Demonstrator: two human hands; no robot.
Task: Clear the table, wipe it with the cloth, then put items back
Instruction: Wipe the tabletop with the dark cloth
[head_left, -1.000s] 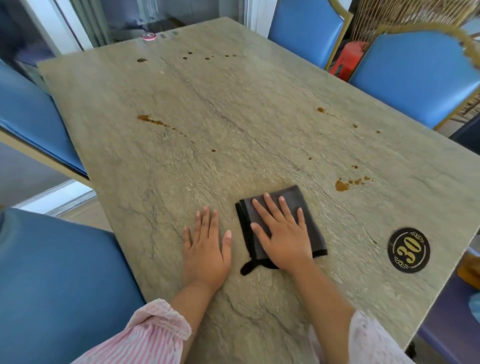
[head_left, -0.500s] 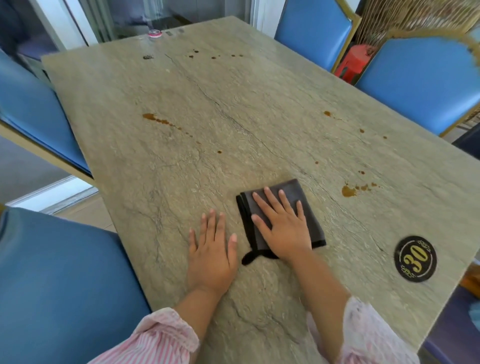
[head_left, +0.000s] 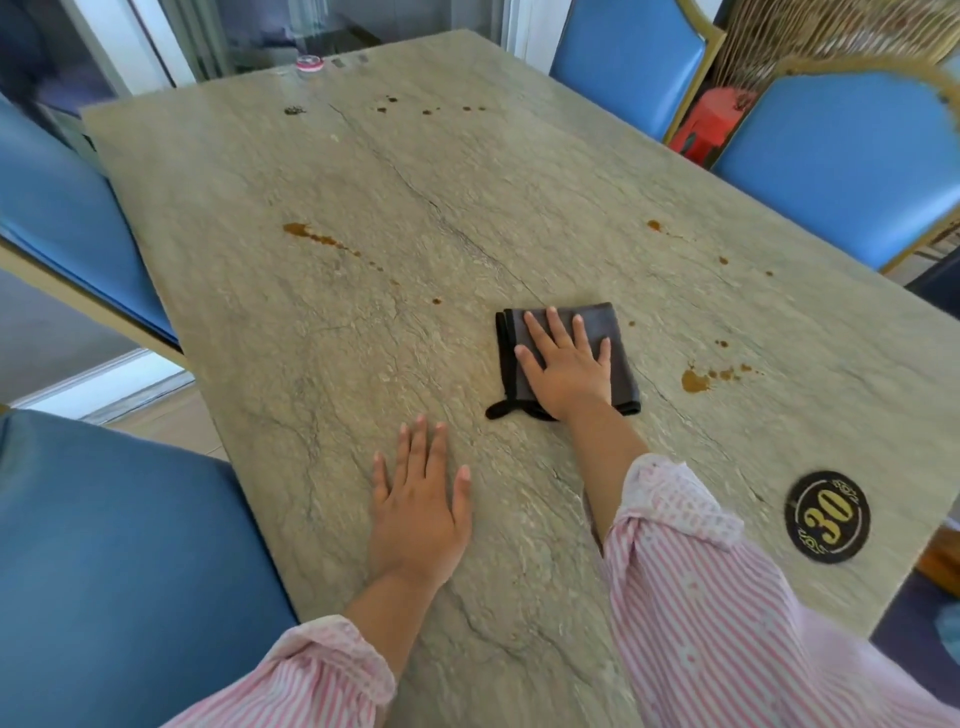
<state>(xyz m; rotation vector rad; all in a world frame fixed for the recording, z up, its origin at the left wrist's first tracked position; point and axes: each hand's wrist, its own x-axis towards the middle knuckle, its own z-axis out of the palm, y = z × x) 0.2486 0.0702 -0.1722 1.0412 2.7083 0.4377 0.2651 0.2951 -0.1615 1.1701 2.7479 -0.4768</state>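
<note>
Pressing down with right hand (head_left: 569, 371) fingers (head_left: 550, 332) splayed flat on the folded dark cloth (head_left: 618, 364), gripping nothing, mid-table (head_left: 363, 338) among brown stains (head_left: 695, 382). Resting left hand (head_left: 418, 512) flat, open, empty. Judging the cloth soft, light, liable to bunch: holding by broad palm pressure, not by pinching an edge.

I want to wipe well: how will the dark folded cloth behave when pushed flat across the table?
The cloth is probably soft and floppy: a loose strip trails from its near corner. It likely slides easily under the flat right hand, though the layers may shift or bunch.
</note>
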